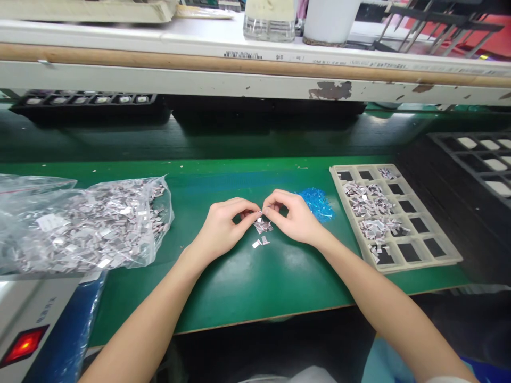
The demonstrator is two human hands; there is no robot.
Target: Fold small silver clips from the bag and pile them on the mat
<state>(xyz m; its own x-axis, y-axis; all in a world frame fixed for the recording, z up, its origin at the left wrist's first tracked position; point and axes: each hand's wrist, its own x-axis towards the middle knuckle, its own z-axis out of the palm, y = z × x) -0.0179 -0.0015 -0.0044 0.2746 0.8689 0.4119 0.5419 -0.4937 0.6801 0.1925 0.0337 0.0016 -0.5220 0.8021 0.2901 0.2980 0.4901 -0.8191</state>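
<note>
Over the middle of the green table my left hand point(225, 226) and my right hand point(291, 215) meet, thumb and fingers of each pinched together. Between the fingertips is a small silvery piece point(261, 212), mostly covered by the fingers; it resembles the flat metallic pieces below. A little pile of these flat metallic pieces point(262, 227) lies just under the hands, with a few loose ones nearer to me. Right behind my right hand is a heap of blue strips point(317, 204), thin and shiny.
At the left lies a clear plastic bag point(159, 234) full of similar pieces. A cream compartment tray point(433, 234) to the right holds more of them in some cells. Black trays point(443, 151) stand at far right, and a white shelf point(191, 74) crosses the back.
</note>
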